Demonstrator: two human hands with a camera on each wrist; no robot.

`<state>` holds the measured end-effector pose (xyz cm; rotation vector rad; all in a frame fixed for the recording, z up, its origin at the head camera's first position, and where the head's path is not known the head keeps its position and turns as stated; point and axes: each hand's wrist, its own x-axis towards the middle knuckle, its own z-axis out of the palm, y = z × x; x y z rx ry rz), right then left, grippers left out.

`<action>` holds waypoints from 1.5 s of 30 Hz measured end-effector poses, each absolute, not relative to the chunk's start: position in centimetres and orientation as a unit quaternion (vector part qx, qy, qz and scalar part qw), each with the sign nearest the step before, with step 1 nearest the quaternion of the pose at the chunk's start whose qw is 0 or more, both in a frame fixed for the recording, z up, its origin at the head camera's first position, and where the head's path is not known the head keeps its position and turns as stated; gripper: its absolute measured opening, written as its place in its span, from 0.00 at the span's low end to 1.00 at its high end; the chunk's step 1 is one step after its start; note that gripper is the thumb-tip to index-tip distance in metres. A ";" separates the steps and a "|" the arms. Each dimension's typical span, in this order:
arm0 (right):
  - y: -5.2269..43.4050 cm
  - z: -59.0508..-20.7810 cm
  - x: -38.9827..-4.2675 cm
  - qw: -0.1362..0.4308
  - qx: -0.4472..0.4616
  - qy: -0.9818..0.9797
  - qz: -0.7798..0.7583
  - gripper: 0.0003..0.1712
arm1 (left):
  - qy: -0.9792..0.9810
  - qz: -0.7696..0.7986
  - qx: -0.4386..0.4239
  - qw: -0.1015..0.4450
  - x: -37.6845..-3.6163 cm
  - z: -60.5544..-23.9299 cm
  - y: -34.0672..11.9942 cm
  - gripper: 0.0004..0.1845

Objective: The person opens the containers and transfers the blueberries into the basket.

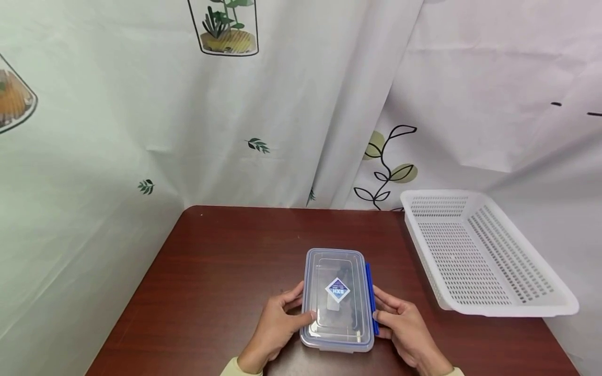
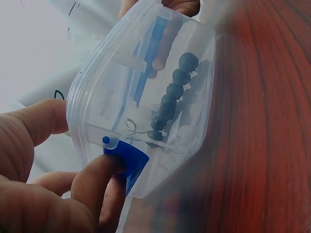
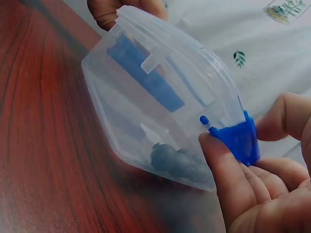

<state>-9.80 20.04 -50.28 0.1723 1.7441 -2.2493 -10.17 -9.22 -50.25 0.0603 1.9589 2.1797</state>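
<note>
A clear plastic food container [image 1: 336,329] with a lid and a diamond-shaped sticker [image 1: 337,290] stands between my hands. My left hand [image 1: 280,319] grips its left side, thumb on the lid's edge. In the left wrist view, fingers of that hand touch a blue clasp [image 2: 129,159], which slants away from the wall. My right hand [image 1: 403,325] pinches the long blue clasp [image 1: 371,297] on the right side, also seen as a blue clasp [image 3: 239,141] in the right wrist view. Inside lies a row of dark round pieces [image 2: 168,99], their kind unclear through the plastic.
A white perforated plastic basket [image 1: 437,274] stands at the right side of the dark red-brown wooden table [image 1: 226,271]. A white cloth with plant prints [image 1: 291,104] hangs behind the table and along its sides.
</note>
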 end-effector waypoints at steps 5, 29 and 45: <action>20.2 -50.2 -9.8 0.155 0.042 0.600 -0.784 0.44 | 0.657 0.745 0.019 0.110 -10.1 -50.3 -9.3 0.44; 18.4 -49.6 -10.1 0.040 0.063 0.733 -0.676 0.33 | 0.666 0.734 -0.006 0.135 -9.9 -49.8 -9.6 0.42; 18.0 -48.4 -9.7 -0.017 0.015 0.776 -0.631 0.30 | 0.695 0.710 0.003 0.111 -9.7 -49.9 -9.3 0.40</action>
